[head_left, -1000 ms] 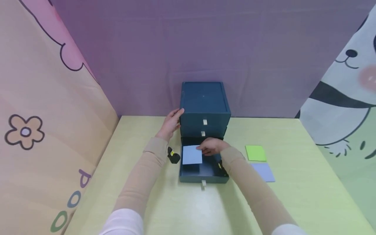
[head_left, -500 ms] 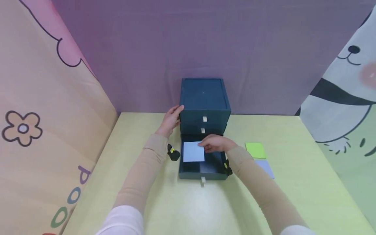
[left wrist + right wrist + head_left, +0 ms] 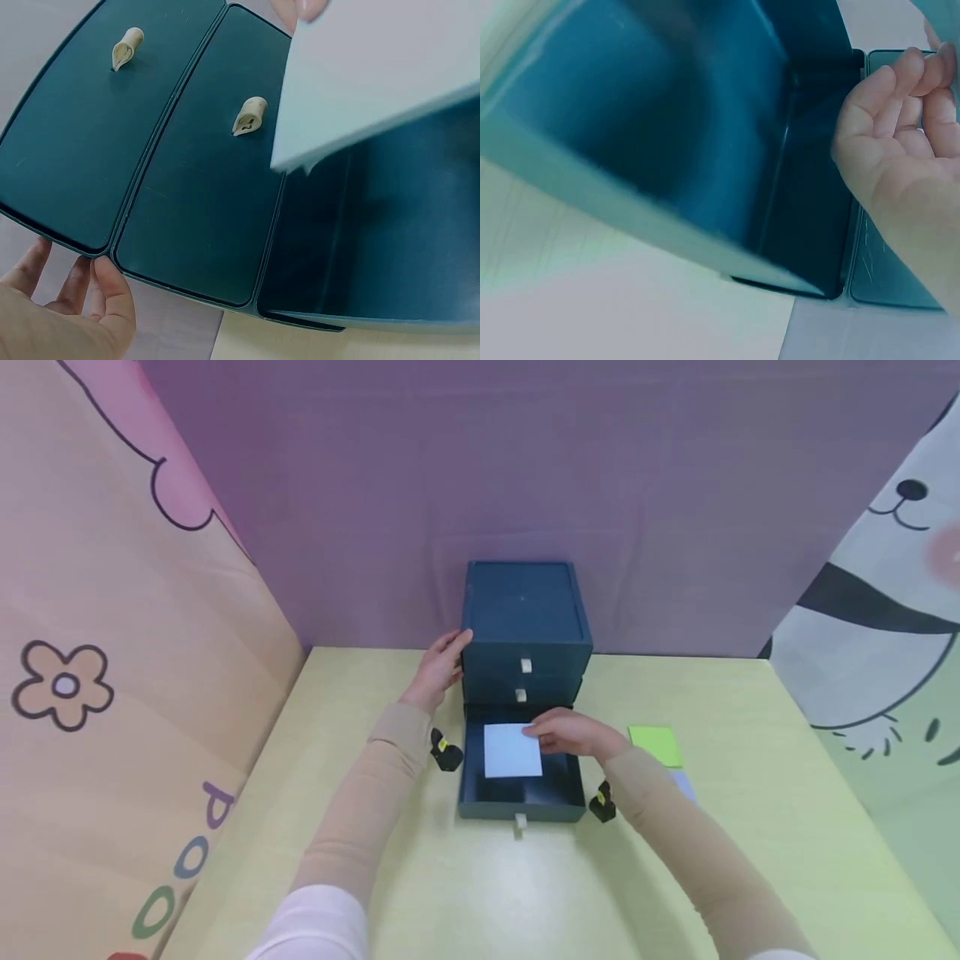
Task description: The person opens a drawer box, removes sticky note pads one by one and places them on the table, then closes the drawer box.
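Observation:
A small dark blue drawer unit stands at the back of the table, its bottom drawer pulled out and the two upper ones closed. My left hand rests against the unit's left side, fingers touching the side and thumb at the front edge. Between thumb and fingers, my right hand pinches a light blue sticky note pad by its upper right corner, above the open drawer. In the left wrist view the pad looks thick and covers part of the drawer. The drawer's visible inside appears bare in the right wrist view.
Right of the drawer, a green sticky note pad lies on the table with a lilac one partly hidden by my right sleeve. Small black devices with yellow marks sit by each wrist. A purple cloth wall stands behind.
My right hand has moved rightward with the light blue pad, from the drawer's left side toward its middle. My left hand stays at the unit's side.

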A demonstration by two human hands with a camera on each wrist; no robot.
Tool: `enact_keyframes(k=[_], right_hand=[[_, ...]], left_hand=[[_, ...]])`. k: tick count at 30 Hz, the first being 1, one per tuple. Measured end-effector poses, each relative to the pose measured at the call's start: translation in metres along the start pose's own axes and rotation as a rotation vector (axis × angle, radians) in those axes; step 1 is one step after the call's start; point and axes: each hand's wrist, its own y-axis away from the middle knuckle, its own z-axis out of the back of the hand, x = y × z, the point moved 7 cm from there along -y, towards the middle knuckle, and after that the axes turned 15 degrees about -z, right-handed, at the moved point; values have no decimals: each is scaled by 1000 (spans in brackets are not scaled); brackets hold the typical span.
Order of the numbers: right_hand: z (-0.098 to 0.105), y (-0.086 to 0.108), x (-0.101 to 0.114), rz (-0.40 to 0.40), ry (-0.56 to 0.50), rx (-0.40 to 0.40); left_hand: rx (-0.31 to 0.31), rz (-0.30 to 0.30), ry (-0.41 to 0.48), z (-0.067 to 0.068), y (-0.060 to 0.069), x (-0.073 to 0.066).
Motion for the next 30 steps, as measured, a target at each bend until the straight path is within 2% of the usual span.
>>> enact_keyframes(k=[10,23,30], right_hand=[[13,11,-15,-34,35,-12],[24,19,-32,-47,24,25],[41,30,-44,-43,51,24]], left_hand=[[-8,-12,18,-1,-1,0],[-4,-5,18,1,-1,4],[-5,-15,15,1,-1,1]])
